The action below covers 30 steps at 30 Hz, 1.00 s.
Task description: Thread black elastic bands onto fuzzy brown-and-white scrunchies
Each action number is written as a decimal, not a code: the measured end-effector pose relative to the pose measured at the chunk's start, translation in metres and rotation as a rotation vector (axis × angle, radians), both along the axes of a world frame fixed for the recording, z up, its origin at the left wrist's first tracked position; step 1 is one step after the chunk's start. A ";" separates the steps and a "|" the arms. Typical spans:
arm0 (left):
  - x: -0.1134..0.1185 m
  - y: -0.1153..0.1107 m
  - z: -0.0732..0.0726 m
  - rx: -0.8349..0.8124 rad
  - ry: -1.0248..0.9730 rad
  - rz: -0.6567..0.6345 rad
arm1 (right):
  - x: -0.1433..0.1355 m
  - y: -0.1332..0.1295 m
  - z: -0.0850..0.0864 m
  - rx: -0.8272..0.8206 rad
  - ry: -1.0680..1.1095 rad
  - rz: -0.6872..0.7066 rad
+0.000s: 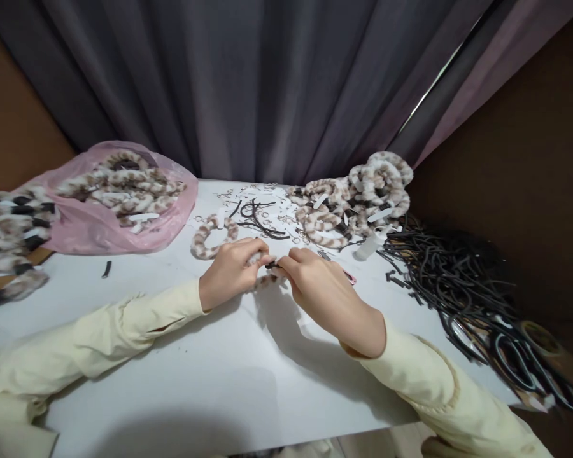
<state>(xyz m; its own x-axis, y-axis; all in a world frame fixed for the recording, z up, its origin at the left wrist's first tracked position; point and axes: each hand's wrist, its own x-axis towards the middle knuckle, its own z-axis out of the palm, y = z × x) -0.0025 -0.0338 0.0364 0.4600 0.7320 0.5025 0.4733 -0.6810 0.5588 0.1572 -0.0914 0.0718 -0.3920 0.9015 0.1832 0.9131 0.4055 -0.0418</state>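
Observation:
Over the middle of the white table, my left hand and my right hand meet, both closed on a fluffy brown-and-white strap. A short black piece shows between my fingertips, where the strap's ends come together. My fingers hide most of the join. Just beyond my left hand lies a fluffy ring of the same striped plush, with a white tag on it. Thin black cords and small metal rings are scattered behind my hands.
A pink plastic bag at the left holds several fluffy loops. More loops are piled at the back right, beside a small white bottle. Black cords heap along the right edge, near a tape roll. A dark curtain hangs behind.

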 end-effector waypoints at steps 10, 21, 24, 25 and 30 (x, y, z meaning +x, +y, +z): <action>-0.002 -0.008 0.006 -0.267 -0.097 0.033 | 0.011 0.039 -0.015 -0.093 0.501 0.082; -0.002 -0.021 0.008 -0.235 -0.064 0.009 | 0.010 0.046 -0.022 -0.391 0.683 0.126; -0.003 -0.022 0.006 -0.052 -0.092 -0.067 | 0.013 0.044 -0.019 -0.625 0.775 0.160; -0.003 -0.023 0.005 0.019 -0.106 -0.100 | 0.014 0.043 -0.017 -0.704 0.798 0.169; -0.004 -0.025 0.000 0.178 -0.120 -0.228 | 0.014 0.040 -0.010 -0.839 0.792 0.200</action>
